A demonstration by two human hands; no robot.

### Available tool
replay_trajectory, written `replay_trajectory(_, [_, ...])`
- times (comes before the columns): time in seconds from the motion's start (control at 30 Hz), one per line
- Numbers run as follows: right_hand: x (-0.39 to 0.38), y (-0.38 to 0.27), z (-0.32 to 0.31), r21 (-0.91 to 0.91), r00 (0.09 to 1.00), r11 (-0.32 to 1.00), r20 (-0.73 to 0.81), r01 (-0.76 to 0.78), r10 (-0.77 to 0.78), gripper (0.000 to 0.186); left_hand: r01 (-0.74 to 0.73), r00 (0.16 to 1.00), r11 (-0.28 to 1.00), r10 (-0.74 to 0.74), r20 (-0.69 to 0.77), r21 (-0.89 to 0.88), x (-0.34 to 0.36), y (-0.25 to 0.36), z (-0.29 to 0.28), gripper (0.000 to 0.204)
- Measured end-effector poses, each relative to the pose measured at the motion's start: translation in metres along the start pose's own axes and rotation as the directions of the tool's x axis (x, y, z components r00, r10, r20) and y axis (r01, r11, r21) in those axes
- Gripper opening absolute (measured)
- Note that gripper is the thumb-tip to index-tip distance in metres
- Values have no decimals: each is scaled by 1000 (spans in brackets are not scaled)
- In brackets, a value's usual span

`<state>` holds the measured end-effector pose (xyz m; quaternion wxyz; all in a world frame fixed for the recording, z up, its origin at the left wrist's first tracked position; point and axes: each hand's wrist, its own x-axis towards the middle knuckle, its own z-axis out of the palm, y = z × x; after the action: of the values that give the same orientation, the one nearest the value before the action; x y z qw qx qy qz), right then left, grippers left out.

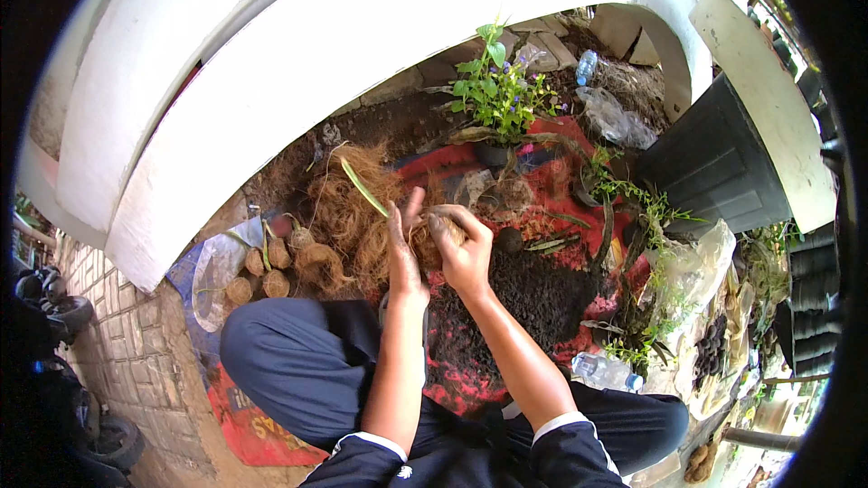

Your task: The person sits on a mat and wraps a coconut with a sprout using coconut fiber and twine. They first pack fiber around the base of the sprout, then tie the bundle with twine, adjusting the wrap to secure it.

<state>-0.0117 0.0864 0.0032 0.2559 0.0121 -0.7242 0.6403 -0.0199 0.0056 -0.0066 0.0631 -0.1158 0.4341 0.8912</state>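
Note:
Between my palms sits a ball wrapped in brown coconut fibre (pixel 425 244), mostly hidden by the fingers. A pale green shoot (pixel 363 186) slants up and left from beside the hands, seemingly out of that ball. My left hand (pixel 405 258) presses against its left side, fingers stretched upward. From the right, my right hand (pixel 466 251) curls around it with bent fingers. Loose coconut fibre (pixel 353 199) is heaped just beyond and left of my hands. Several small fibre-covered balls (pixel 274 282), some with green shoots, are grouped farther left. Dark soil (pixel 529 303) is spread below and right of my right hand.
A red sheet (pixel 452 370) lies under the work. Beyond stand a leafy potted plant (pixel 506 95) and a curved white wall (pixel 362 27). At right are a black bin (pixel 719 163), leafy cuttings (pixel 633 199), clear plastic bags (pixel 701 258) and a plastic bottle (pixel 606 370).

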Motion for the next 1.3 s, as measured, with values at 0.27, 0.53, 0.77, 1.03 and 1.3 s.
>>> replay_trajectory(0.27, [5,2,-3,3,933,998,355,64,-60,56,51,997,918,-67,-27,-392,-2,-18,-11,41])
replay_trajectory(0.53, [0,1,-15,-199,939,922,160,333,-304,13,318,905,925,-230,358,-210,4,-11,-17,69])
replay_trajectory(0.77, [-7,11,3,214,879,853,127,-477,459,25,-172,951,980,191,243,-97,6,-16,-7,51])
replay_trajectory(1.03, [4,7,-8,210,905,976,400,64,-145,65,271,955,766,-137,264,-583,0,-13,-16,46])
replay_trajectory(1.3, [-1,-2,-4,-95,950,955,169,279,-261,14,287,952,871,-213,221,-398,0,-5,-6,44])
